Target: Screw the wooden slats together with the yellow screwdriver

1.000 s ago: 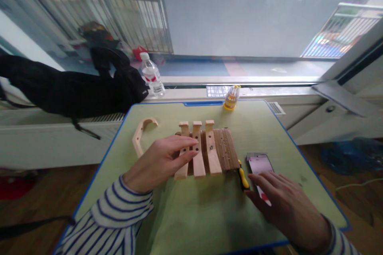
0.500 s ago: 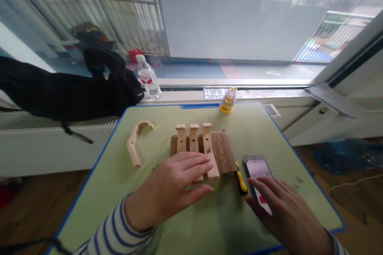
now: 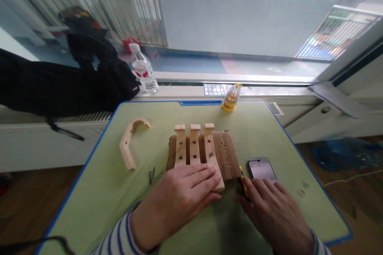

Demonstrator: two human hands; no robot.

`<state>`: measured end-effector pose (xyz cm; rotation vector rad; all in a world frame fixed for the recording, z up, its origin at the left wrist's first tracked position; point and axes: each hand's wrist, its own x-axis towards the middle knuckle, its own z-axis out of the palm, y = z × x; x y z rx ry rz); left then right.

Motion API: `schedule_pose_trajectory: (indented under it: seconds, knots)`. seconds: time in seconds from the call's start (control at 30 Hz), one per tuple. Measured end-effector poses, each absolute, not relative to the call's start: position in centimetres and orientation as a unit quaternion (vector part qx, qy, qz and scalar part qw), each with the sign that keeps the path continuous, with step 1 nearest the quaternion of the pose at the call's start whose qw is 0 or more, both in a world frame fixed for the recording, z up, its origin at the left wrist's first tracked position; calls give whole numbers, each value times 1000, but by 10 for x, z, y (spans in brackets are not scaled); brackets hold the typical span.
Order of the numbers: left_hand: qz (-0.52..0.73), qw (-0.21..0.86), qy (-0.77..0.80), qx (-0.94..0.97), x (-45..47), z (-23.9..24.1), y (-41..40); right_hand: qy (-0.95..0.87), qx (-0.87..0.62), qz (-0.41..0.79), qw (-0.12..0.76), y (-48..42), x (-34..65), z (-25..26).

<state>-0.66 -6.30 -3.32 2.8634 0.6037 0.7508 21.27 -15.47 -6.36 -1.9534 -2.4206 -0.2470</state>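
Note:
My left hand (image 3: 182, 191) lies flat, fingers together, across the lower ends of three pale wooden hooks. These hooks (image 3: 194, 143) sit side by side on a brown grooved board (image 3: 225, 149) and have dark holes; a screw shows in the right-hand one. At the board's lower right corner my right hand (image 3: 272, 207) has its thumb and fingers around a yellow-and-black screwdriver (image 3: 244, 188), mostly hidden by the hand. Beneath and beyond those fingers lies a phone (image 3: 261, 169). A loose curved wooden piece (image 3: 127, 143) rests at the left, and a few dark screws (image 3: 151, 175) lie nearby.
A green table (image 3: 119, 215) with blue edging carries everything. A small yellow-capped bottle (image 3: 231, 97) stands at its far edge. On the window sill are a water bottle (image 3: 143, 69) and a black bag (image 3: 119, 81). Small dark bits (image 3: 303, 189) lie at the right.
My right hand has moved left from over the phone and closed around the screwdriver. My left hand stays on the hooks, its thumb nearer the fingers. The view has shifted slightly.

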Motion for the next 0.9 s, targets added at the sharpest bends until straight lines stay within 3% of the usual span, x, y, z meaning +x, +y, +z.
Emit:
schedule_pose_trajectory:
  seconds: [0.47, 0.67, 0.9]
  knots:
    - [190, 161, 246, 937, -11, -30, -63, -751, -654, -88, -34, -154, 205, -73]
    - [192, 155, 255, 935, -10, -33, -62, -742, -662, -92, -46, -155, 203, -74]
    - [190, 164, 252, 935, -8, -31, -61, -732, -674, -102, -12, -161, 206, -57]
